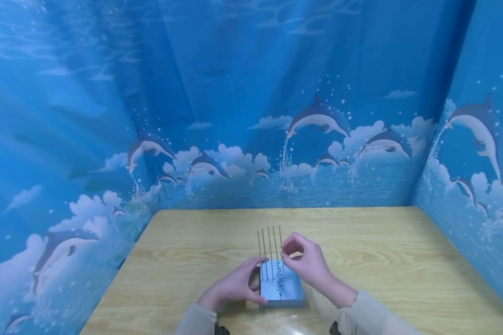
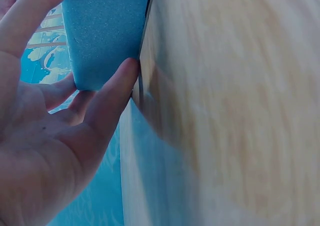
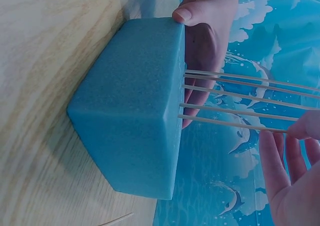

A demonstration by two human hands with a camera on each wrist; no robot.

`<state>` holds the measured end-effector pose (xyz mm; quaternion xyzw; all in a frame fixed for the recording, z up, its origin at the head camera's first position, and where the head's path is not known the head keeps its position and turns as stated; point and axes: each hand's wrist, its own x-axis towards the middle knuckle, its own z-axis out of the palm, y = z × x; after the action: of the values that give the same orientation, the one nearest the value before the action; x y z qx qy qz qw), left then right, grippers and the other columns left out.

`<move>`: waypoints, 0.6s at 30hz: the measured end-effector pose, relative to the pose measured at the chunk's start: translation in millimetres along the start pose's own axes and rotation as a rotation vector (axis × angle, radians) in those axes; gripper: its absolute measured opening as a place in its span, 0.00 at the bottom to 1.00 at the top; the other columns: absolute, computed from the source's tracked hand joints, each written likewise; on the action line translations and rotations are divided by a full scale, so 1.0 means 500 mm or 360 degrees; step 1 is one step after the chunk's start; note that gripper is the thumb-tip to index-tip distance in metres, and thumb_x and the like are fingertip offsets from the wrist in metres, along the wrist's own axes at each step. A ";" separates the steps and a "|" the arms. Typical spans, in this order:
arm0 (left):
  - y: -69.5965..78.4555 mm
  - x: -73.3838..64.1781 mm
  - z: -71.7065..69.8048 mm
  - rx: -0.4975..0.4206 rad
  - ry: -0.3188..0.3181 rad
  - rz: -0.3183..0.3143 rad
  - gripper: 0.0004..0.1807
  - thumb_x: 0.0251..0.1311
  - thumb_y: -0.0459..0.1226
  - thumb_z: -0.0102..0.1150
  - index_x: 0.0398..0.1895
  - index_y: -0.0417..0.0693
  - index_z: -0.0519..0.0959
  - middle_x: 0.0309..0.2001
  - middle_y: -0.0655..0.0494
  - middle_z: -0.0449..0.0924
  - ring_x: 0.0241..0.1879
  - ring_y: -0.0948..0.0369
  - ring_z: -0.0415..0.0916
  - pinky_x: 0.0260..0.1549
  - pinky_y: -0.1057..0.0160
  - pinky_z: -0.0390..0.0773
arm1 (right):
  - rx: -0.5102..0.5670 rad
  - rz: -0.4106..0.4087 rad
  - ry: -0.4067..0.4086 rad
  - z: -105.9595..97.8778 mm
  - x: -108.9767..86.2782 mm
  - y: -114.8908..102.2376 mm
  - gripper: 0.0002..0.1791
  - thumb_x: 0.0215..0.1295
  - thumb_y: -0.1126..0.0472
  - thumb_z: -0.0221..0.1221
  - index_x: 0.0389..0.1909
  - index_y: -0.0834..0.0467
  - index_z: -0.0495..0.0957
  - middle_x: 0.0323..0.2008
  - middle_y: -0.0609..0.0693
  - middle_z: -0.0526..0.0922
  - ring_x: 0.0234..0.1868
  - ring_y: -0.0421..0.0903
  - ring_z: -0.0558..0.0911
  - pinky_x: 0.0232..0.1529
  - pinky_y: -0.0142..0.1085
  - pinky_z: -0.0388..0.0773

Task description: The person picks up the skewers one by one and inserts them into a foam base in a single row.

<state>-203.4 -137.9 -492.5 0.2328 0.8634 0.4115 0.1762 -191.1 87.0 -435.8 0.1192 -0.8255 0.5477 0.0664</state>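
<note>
A light-blue foam block [image 1: 292,297] sits on the wooden table, its top dotted with small dark holes. My left hand [image 1: 236,284] grips the block from the left side, with fingers [image 2: 112,94] along the block's side [image 2: 107,36]. Several thin wooden sticks [image 3: 250,93] stand upright in a row in the top of the block. My right hand [image 1: 312,266] pinches the rightmost stick [image 3: 225,122] between thumb and fingertips, partway up; its lower end meets the block's top.
A loose thin stick [image 3: 117,219] lies on the table [image 1: 381,260], to the right of the block and partly under my right forearm. Blue curtains [image 1: 234,93] printed with dolphins and clouds rise behind the table and at both sides.
</note>
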 end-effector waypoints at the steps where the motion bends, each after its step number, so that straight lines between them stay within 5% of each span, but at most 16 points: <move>1: 0.000 0.000 0.000 -0.0002 0.0000 0.0003 0.59 0.34 0.46 0.82 0.74 0.52 0.60 0.69 0.54 0.65 0.69 0.51 0.64 0.67 0.56 0.72 | 0.0000 0.0003 0.0000 0.000 0.000 0.000 0.12 0.53 0.75 0.64 0.35 0.57 0.79 0.33 0.52 0.86 0.35 0.41 0.83 0.36 0.27 0.85; 18: -0.001 0.001 0.001 -0.0052 -0.0019 0.0000 0.59 0.34 0.45 0.82 0.74 0.53 0.59 0.70 0.54 0.64 0.70 0.51 0.64 0.66 0.59 0.73 | 0.0024 0.0136 -0.0101 -0.019 0.007 -0.003 0.11 0.54 0.72 0.66 0.39 0.61 0.79 0.36 0.52 0.87 0.39 0.42 0.84 0.52 0.38 0.85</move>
<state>-203.6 -137.5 -493.2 0.2325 0.8555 0.4241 0.1851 -194.5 94.6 -430.1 0.1017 -0.8274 0.5521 0.0159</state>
